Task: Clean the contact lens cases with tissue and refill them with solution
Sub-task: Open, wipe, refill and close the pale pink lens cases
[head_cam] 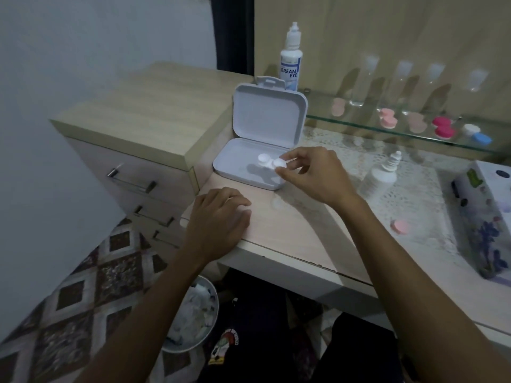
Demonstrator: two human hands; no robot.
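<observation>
White storage box (pixel 250 172), lid raised upright, is taken as landmark on the desk (pixel 290 233). Inside its tray a white lens case (pixel 269 163) is seen, its right cap pinched between thumb and fingers of the right hand (pixel 315 175). In front of the box, the left hand (pixel 218 219) is rested palm down on the desk edge, fingers loosely curled and nothing held. Behind the box a solution bottle (pixel 291 58) is stood upright. Right of the box a smaller white bottle (pixel 383 175) is placed, with a pink cap (pixel 401 226) nearer the desk edge. Further right, coloured lens cases (pixel 443 128) are lined on a glass shelf (pixel 359 121), and a tissue box (pixel 486 217) is partly seen.
</observation>
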